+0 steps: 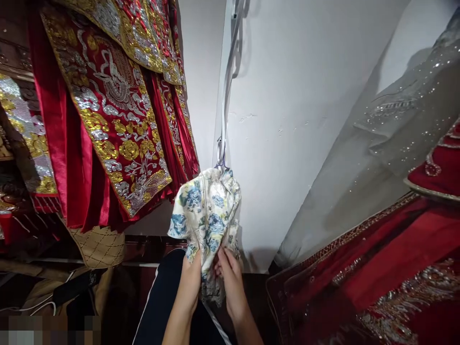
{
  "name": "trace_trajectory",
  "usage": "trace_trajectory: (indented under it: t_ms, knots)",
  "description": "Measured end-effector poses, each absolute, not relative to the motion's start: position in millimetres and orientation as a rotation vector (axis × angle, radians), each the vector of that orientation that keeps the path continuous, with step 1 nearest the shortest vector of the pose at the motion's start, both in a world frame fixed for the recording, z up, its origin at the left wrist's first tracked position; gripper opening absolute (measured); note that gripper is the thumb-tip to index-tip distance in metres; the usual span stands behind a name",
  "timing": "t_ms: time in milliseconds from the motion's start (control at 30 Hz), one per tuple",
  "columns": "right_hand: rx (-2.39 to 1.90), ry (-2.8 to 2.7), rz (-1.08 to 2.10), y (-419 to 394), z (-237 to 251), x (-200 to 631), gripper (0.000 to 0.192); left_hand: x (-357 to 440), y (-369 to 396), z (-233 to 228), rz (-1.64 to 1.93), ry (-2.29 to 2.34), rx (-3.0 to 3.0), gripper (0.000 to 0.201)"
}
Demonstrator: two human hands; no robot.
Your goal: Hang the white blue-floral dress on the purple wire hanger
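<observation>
A small short-sleeved floral shirt (215,223), cream with blue flowers, hangs upright in front of me by the white wall. At its collar a thin dark hanger (223,165) shows, hooked at the bottom of a hanging white strap (227,91). My left hand (193,275) grips the lower left side of the shirt, its fingers hidden behind the cloth. On the other side, my right hand (230,273) is closed, with bent fingers pinching the lower front edge.
Red costumes with gold and silver embroidery (122,124) hang at the left. To the right are a sheer sparkling gown (381,143) and a red beaded garment (377,258). A tan quilted item (98,247) and white cables (46,302) lie low at the left. My dark-trousered leg (168,282) is below.
</observation>
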State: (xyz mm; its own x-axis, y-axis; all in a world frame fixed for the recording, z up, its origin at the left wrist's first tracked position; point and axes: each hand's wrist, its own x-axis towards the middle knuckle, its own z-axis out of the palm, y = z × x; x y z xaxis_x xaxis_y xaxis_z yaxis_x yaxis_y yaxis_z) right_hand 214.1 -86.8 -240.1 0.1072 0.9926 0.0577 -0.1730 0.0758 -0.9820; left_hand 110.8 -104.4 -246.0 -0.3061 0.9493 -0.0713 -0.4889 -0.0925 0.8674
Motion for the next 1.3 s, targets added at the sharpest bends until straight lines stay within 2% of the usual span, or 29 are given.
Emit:
trace_trajectory:
  t_ms: [67,233,467,600,700,800,900,1000,1100,1200,1300]
  knots:
    - [-1.012,-0.973,1.27,-88.4,-239.5,209.5,0.044,112.7,-112.1,-231.8,1.583,0.953,0.62,0.061]
    - [-0.95,-1.09,1.277,-87.5,-212.5,219.2,0.04,113.4,-129.8,-205.2,1.528,0.824,0.473,0.063]
    - [-0.944,-1.169,1.304,-103.2,-202.7,220.9,0.037,114.5,-135.1,-206.5,1.393,0.659,0.331,0.05]
    - [-0.874,-1.126,1.355,-102.5,-204.3,233.0,0.041,115.2,-132.0,-207.8,1.38,0.622,0.31,0.042]
    - [-0.892,-0.983,1.438,-101.1,-210.4,240.1,0.041,96.4,-123.4,-219.0,1.548,0.784,0.256,0.037]
    - [-0.871,-0.881,1.516,-102.0,-216.3,233.8,0.041,72.2,-115.6,-238.8,1.932,1.155,0.21,0.034]
    - [-0.858,-0.907,1.586,-105.5,-219.2,218.5,0.041,69.9,-116.3,-253.3,2.207,1.417,0.463,0.036]
    - [-0.887,-0.977,1.58,-108.2,-219.1,209.8,0.042,94.3,-121.6,-252.1,1.932,1.281,0.941,0.035]
    - [-0.954,-1.097,1.443,-106.6,-215.0,215.7,0.044,120.5,-123.0,-240.1,1.637,1.13,1.122,0.031]
    - [-1.026,-1.299,1.327,-102.3,-206.3,227.6,0.045,130.1,-118.5,-228.8,1.55,1.125,1.222,0.023]
    - [-1.054,-1.395,1.374,-97.1,-196.1,234.8,0.042,128.5,-111.9,-225.6,1.516,1.115,1.293,0.013]
